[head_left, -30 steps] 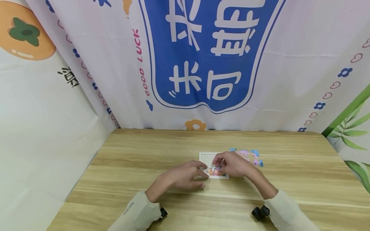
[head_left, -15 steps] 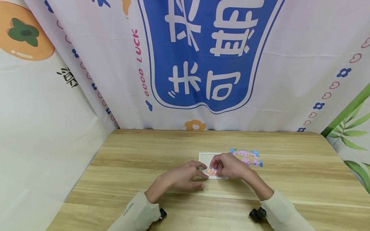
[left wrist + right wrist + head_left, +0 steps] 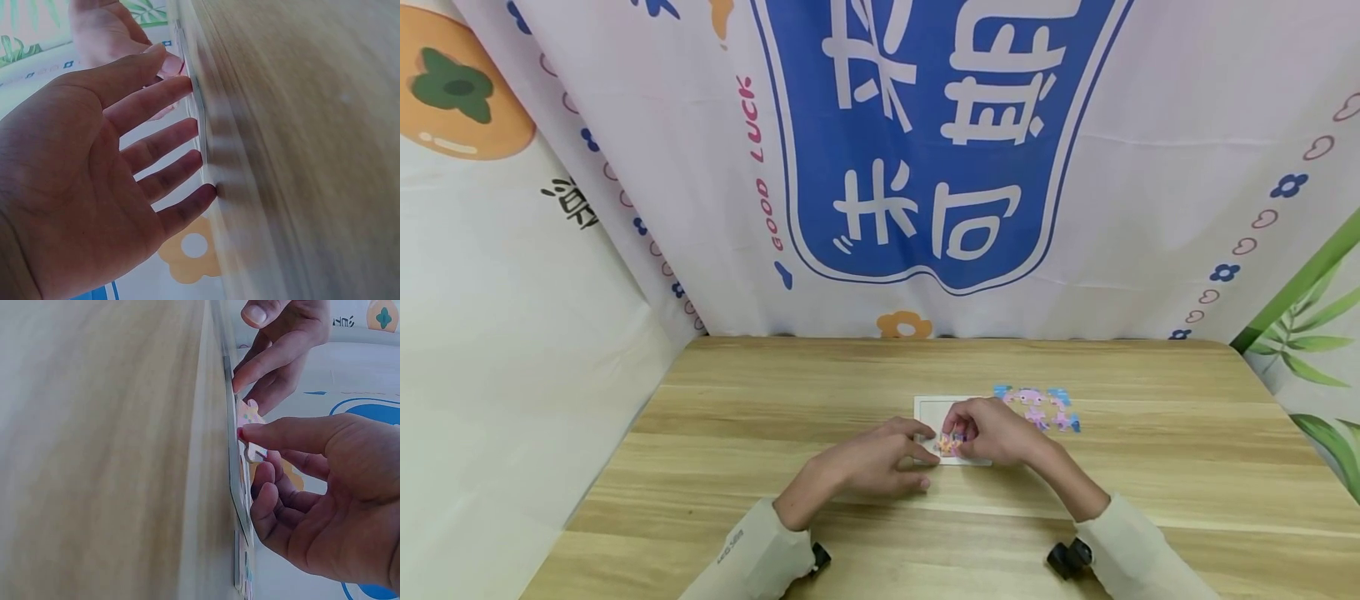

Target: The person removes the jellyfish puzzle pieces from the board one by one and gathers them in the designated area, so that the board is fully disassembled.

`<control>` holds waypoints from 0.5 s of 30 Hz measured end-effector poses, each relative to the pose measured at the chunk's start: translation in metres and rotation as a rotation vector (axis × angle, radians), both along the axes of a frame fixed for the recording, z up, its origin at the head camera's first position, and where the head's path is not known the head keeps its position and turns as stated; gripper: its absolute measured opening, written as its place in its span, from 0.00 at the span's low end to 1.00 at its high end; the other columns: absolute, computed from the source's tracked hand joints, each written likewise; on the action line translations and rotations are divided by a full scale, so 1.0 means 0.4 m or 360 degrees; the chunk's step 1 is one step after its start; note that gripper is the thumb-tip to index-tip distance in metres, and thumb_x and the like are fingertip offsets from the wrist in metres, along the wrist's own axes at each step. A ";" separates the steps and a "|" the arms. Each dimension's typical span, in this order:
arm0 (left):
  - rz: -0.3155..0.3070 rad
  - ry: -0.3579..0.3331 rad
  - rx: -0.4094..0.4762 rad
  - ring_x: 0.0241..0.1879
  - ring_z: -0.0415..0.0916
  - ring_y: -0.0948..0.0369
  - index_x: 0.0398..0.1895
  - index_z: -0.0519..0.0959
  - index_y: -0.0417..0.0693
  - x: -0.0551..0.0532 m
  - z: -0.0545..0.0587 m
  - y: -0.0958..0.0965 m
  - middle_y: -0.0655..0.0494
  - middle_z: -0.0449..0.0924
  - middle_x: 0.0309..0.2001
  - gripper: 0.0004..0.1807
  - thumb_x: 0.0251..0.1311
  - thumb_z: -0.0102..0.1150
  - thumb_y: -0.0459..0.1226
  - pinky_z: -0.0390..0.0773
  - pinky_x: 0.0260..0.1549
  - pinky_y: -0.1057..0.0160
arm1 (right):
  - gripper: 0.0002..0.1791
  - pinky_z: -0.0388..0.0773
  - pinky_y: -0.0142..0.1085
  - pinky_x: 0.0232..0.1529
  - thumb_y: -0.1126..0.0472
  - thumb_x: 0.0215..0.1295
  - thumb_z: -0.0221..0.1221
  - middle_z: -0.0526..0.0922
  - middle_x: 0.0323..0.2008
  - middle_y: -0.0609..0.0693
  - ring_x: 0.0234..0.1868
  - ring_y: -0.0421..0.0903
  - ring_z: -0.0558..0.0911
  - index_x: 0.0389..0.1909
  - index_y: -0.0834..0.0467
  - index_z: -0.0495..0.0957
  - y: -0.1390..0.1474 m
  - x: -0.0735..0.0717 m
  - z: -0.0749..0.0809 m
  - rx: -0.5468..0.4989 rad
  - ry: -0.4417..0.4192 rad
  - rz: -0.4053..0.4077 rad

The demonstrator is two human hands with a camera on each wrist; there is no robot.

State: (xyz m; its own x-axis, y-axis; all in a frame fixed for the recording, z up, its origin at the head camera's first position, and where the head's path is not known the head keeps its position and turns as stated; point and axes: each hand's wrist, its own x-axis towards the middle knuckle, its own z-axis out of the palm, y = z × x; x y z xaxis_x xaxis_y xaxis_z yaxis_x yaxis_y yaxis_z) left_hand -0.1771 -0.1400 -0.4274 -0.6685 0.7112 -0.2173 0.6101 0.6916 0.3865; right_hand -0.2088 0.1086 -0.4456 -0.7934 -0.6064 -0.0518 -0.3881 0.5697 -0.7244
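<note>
A white puzzle tray (image 3: 927,405) lies flat on the wooden table. Bright jigsaw pieces (image 3: 947,445) show near its front edge, partly hidden behind fingers. My right hand (image 3: 996,429) is over the tray's right half and pinches a puzzle piece (image 3: 255,451) between thumb and fingers. In the right wrist view that piece stands tilted up from the tray. My left hand (image 3: 880,458) is at the tray's left side, its fingers spread and fairly straight. In the left wrist view, fingertips (image 3: 190,128) of that hand rest along the tray's edge and the table.
Several loose pink and blue puzzle pieces (image 3: 1036,408) lie just right of the tray, behind the right hand. The wooden table (image 3: 760,408) runs back to a printed cloth (image 3: 1120,250). A black wrist device (image 3: 1070,557) sits at the right sleeve.
My right hand has shifted slightly left over the tray and has kept almost still since half a second ago. The left hand holds its place at the tray's left side.
</note>
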 end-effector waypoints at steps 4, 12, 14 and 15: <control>-0.0003 -0.0001 0.0006 0.80 0.64 0.53 0.66 0.85 0.60 0.000 0.001 0.000 0.56 0.70 0.79 0.20 0.75 0.65 0.49 0.71 0.77 0.49 | 0.09 0.76 0.29 0.34 0.73 0.64 0.69 0.81 0.30 0.45 0.32 0.39 0.77 0.40 0.57 0.85 0.003 0.002 0.003 -0.0066 -0.0061 0.0013; -0.0006 0.0016 0.0003 0.80 0.65 0.54 0.66 0.85 0.61 0.000 -0.003 -0.001 0.56 0.71 0.79 0.20 0.75 0.65 0.49 0.70 0.78 0.49 | 0.09 0.77 0.29 0.32 0.74 0.70 0.59 0.84 0.31 0.51 0.31 0.40 0.80 0.40 0.59 0.84 0.006 0.011 0.010 -0.0143 -0.0182 0.0047; -0.0004 0.0018 0.0005 0.80 0.65 0.54 0.66 0.85 0.61 0.000 -0.005 -0.001 0.57 0.71 0.79 0.20 0.75 0.66 0.50 0.70 0.78 0.49 | 0.09 0.76 0.29 0.32 0.74 0.70 0.59 0.84 0.31 0.51 0.30 0.40 0.80 0.39 0.59 0.84 0.008 0.012 0.011 -0.0149 -0.0179 0.0056; -0.0003 0.0017 0.0007 0.80 0.65 0.54 0.66 0.85 0.61 0.000 -0.006 -0.001 0.57 0.71 0.79 0.20 0.75 0.66 0.50 0.70 0.78 0.49 | 0.09 0.76 0.29 0.32 0.74 0.70 0.59 0.84 0.31 0.51 0.30 0.40 0.79 0.39 0.59 0.84 0.009 0.012 0.011 -0.0152 -0.0176 0.0061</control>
State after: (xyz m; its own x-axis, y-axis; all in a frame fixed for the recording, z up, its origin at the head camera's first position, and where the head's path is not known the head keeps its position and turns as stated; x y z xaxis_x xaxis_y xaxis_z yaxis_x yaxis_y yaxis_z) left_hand -0.1773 -0.1406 -0.4299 -0.6696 0.7134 -0.2068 0.6156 0.6888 0.3829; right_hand -0.2042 0.1123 -0.4411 -0.7621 -0.6427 -0.0783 -0.3229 0.4822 -0.8144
